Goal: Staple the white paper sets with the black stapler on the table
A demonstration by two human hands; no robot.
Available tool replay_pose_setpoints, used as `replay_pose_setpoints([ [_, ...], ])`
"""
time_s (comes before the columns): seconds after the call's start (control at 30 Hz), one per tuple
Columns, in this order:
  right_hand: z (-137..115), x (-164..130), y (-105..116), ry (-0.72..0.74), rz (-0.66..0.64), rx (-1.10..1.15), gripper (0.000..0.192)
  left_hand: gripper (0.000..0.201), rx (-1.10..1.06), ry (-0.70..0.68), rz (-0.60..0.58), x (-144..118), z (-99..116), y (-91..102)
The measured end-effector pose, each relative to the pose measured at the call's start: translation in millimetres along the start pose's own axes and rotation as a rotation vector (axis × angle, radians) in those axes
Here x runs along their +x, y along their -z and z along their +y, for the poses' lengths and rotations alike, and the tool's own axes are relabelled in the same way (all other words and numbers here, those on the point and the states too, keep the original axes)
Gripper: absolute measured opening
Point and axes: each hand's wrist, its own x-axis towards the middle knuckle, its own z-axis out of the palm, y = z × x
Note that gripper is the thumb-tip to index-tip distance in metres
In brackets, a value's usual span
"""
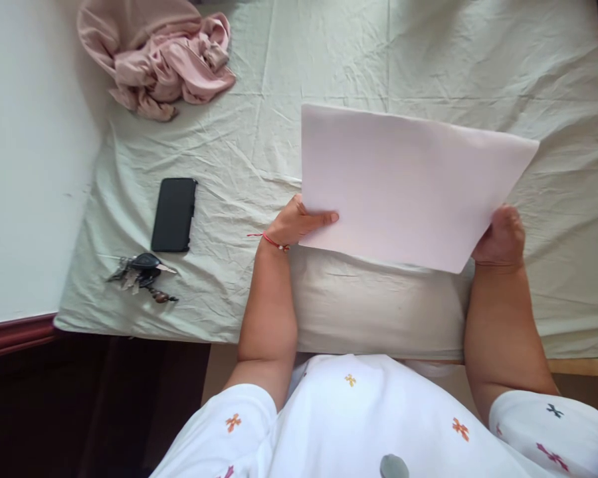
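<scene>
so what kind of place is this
Probably a bedroom: a bed with a wrinkled pale sheet, a crumpled pink garment, and a phone and keys lying on it.

No legible text — paper (408,186) blank.

Bed sheet (478,73) open beyond and right of both grips. Left of left grip (299,222): phone (174,214), keys (142,272) near; pink cloth (159,53) far beyond-left. Paper sheet (408,186) spans between grips.

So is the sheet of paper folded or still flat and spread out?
Spread out: the sheet of paper shows no crease, held at its near edge by the left hand and right hand.
</scene>
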Motion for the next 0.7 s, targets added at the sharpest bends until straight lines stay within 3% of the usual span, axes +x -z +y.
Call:
replay_pose_setpoints([
  [0.1, -15, 1, 4, -0.106, 0.023, 0.076, 0.060, 0.041, 0.020, 0.100, -0.193, -3, 4, 6.6],
  [0.2, -25, -1, 13, -0.307, -0.134, -0.006, 0.072, 0.036, 0.128, 0.234, -0.418, -3, 8, 10.4],
  [0.27, -26, -3, 22, -0.405, -0.261, -0.055, 0.074, 0.035, 0.183, 0.267, -0.500, -2, 9, 10.5],
  [0.43, -29, -6, 29, -0.550, -0.519, -0.196, 0.066, 0.030, 0.260, 0.241, -0.569, 2, 14, 4.3],
  [0.6, -37, -5, 7, -0.711, -0.596, -0.425, 0.052, 0.027, 0.372, 0.269, -0.579, 4, 18, -3.3],
  [0.7, -39, -6, -4, -0.796, -0.542, -0.505, 0.043, 0.029, 0.294, 0.332, -0.540, 3, 18, -2.4],
])
